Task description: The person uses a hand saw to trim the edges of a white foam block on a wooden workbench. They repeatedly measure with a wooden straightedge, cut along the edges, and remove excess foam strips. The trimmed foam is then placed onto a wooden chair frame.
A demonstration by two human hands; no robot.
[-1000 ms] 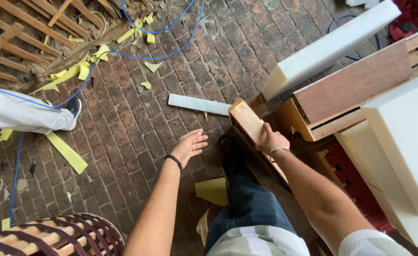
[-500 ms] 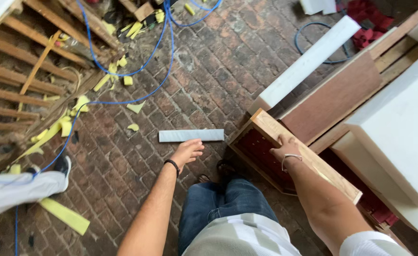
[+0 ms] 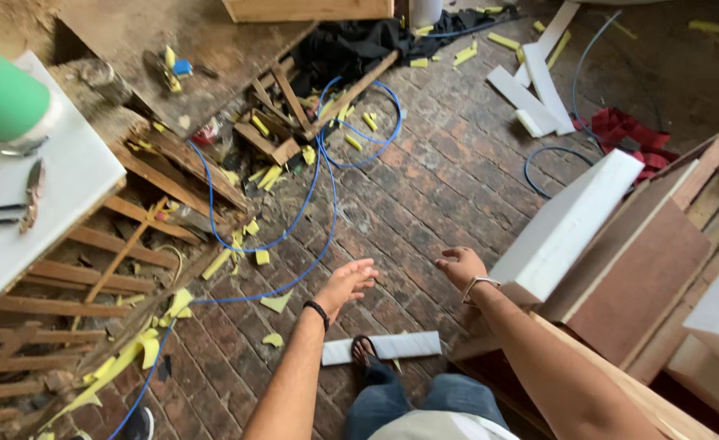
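**Both hands empty above a brick floor strewn with offcuts**

A brick floor (image 3: 449, 187) fills most of the view, littered with yellow foam scraps (image 3: 151, 346) and crossed by a looping blue cable (image 3: 294, 228). To the left stands a white table (image 3: 41, 204) carrying a green roll (image 3: 1, 98) and pliers (image 3: 5, 210), with broken wooden slats (image 3: 66, 285) beneath and beside it. To the right lean a reddish-brown wooden panel (image 3: 636, 285) and a long white foam block (image 3: 571, 224), which rests against the panel's upper edge.

The left hand (image 3: 345, 283) hovers over the bricks, its fingers loosely spread and holding nothing; a dark band circles the wrist. The right hand (image 3: 461, 267) hangs just beside the lower end of the foam block, fingers curled inward and empty, a metal bracelet on the wrist. The two hands are near each other but apart.

Below them, a small grey-white strip (image 3: 396, 347) lies flat on the bricks, with the person's sandalled foot (image 3: 365, 352) resting on it.
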